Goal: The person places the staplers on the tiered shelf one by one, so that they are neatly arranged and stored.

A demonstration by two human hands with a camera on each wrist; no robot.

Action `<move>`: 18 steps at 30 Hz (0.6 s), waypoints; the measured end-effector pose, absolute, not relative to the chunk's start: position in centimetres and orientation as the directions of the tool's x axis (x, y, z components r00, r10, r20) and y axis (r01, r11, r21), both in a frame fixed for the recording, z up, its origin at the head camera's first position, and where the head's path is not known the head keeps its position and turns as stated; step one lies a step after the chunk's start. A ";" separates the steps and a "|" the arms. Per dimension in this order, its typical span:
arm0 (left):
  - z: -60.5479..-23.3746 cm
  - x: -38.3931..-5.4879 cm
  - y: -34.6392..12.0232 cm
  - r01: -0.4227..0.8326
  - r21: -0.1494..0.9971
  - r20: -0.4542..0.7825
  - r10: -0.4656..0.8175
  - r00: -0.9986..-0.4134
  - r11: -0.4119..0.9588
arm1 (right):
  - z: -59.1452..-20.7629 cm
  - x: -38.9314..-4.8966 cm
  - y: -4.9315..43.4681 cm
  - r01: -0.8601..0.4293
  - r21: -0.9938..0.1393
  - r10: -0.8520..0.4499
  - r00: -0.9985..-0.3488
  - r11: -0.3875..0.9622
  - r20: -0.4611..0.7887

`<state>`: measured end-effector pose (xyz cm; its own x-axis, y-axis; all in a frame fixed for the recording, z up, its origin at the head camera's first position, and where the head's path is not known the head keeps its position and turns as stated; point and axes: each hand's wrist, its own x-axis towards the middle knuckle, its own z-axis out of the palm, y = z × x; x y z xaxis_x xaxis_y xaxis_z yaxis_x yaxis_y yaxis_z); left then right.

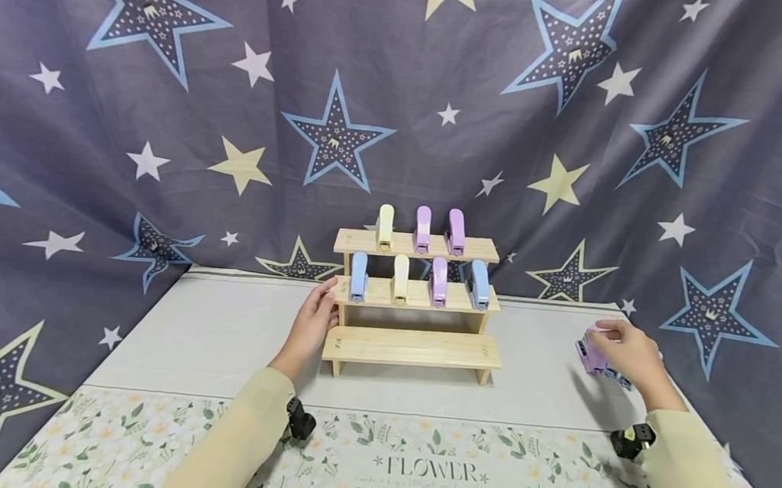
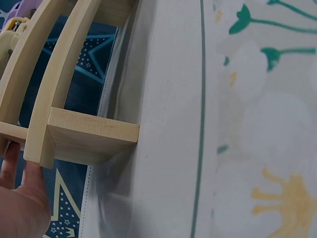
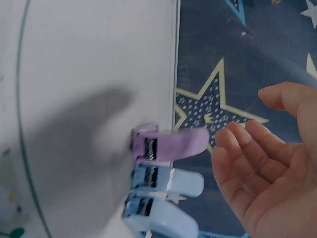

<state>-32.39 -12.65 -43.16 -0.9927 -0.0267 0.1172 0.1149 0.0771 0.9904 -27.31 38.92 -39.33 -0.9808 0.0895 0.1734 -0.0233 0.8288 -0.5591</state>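
A three-tier wooden rack (image 1: pixel 413 347) stands in the middle. My left hand (image 1: pixel 312 322) touches its left end beside the middle tier, fingers fairly straight; in the left wrist view, fingertips (image 2: pixel 33 173) meet the end of a board. On the far right, my right hand (image 1: pixel 630 355) hovers over a small group of staplers. The right wrist view shows that hand (image 3: pixel 267 168) with loosely bent fingers and nothing between them, apart from a purple stapler (image 3: pixel 178 145) and two light blue staplers, one (image 3: pixel 185 182) in the middle and one (image 3: pixel 168 218) lowest.
Yellow (image 1: pixel 385 227) and purple staplers (image 1: pixel 423 229) stand on the top tier. Blue (image 1: pixel 358 276), yellow (image 1: pixel 400 278) and purple staplers (image 1: pixel 438 281) stand on the middle tier, with another blue stapler (image 1: pixel 478 284) at its right end. A star-patterned curtain (image 1: pixel 439 163) hangs behind the table (image 1: pixel 232 331).
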 end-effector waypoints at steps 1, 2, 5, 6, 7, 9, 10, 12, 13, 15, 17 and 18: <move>-43.2 -32.4 -12.6 0.116 0.990 0.119 -0.026 -0.993 0.077 | -39.5 -27.3 39.2 -0.018 -0.560 0.094 -0.981 0.828 0.171; -43.2 -32.4 -12.6 0.119 0.990 0.121 -0.025 -0.992 0.076 | -39.7 -27.3 39.4 -0.015 -0.561 0.097 -0.981 0.828 0.169; -43.2 -32.4 -12.6 0.119 0.990 0.121 -0.025 -0.992 0.071 | -40.3 -27.3 40.0 -0.016 -0.562 0.094 -0.982 0.827 0.166; -43.2 -32.4 -12.6 0.118 0.991 0.120 -0.027 -0.992 0.069 | -40.5 -27.4 40.2 -0.020 -0.560 0.091 -0.982 0.828 0.168; -43.2 -32.4 -12.6 0.118 0.991 0.120 -0.026 -0.992 0.068 | -40.7 -27.4 40.3 -0.017 -0.560 0.092 -0.982 0.828 0.166; -43.2 -32.4 -12.6 0.116 0.991 0.118 -0.027 -0.993 0.068 | -41.2 -27.5 40.6 -0.012 -0.570 0.094 -0.983 0.821 0.156; -43.2 -32.4 -12.5 0.116 0.991 0.118 -0.027 -0.993 0.068 | -41.5 -27.5 40.7 -0.009 -0.582 0.097 -0.984 0.813 0.150; -43.2 -32.4 -12.5 0.116 0.991 0.118 -0.027 -0.993 0.069 | -42.0 -27.6 40.8 -0.001 -0.601 0.105 -0.985 0.799 0.140; -43.2 -32.4 -12.5 0.118 0.991 0.119 -0.025 -0.993 0.070 | -42.2 -27.6 40.8 0.007 -0.609 0.113 -0.984 0.793 0.136; -43.2 -32.4 -12.5 0.119 0.990 0.121 -0.025 -0.992 0.070 | -42.5 -27.7 40.8 0.017 -0.626 0.130 -0.982 0.780 0.134; -43.3 -32.5 -12.6 0.121 0.990 0.123 -0.025 -0.992 0.068 | -42.7 -27.8 40.7 0.026 -0.625 0.147 -0.979 0.780 0.143; -43.3 -32.5 -12.6 0.122 0.990 0.124 -0.024 -0.992 0.067 | -42.8 -27.9 40.6 0.033 -0.621 0.157 -0.977 0.783 0.147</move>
